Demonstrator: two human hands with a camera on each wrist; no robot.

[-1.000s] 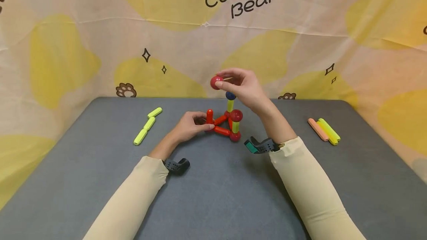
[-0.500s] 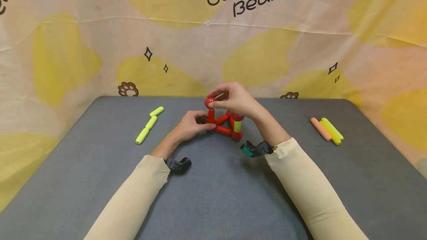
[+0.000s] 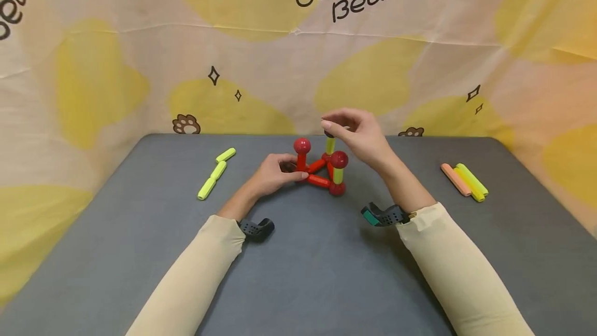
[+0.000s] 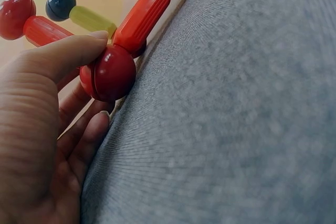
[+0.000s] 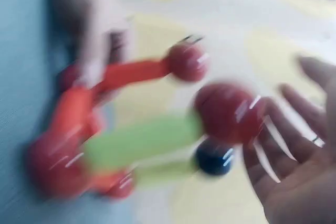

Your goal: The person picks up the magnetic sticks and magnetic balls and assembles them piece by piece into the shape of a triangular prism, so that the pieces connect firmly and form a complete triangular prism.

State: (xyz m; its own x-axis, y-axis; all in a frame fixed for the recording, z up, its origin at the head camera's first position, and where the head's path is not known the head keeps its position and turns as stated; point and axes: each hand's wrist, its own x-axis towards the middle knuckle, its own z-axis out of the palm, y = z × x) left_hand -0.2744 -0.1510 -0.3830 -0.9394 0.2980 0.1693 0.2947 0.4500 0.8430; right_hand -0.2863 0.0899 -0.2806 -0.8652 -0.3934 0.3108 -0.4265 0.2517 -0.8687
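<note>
A structure of magnetic sticks and balls stands on the table, with a triangle of red sticks (image 3: 319,181) at its base. My left hand (image 3: 274,174) pinches the red ball (image 4: 114,74) at its left corner, thumb on one side and fingers on the other. From that corner rises a red stick (image 3: 301,163) topped by a red ball (image 3: 302,145). The other two corners carry yellow-green sticks (image 3: 338,176), one under a red ball (image 3: 339,159), one under a dark blue ball (image 5: 213,157). My right hand (image 3: 361,131) holds nothing, fingers loosely bent beside the balls in the blurred right wrist view.
Several loose yellow-green sticks (image 3: 218,170) lie left of the structure. At the right lie an orange stick (image 3: 455,179) and two yellowish sticks (image 3: 469,183) side by side. A printed cloth (image 3: 261,66) hangs behind the grey table (image 3: 308,274).
My right hand lowered a red ball onto the upright red stick, let go of it and moved off to the right. The left hand keeps its hold at the corner.
</note>
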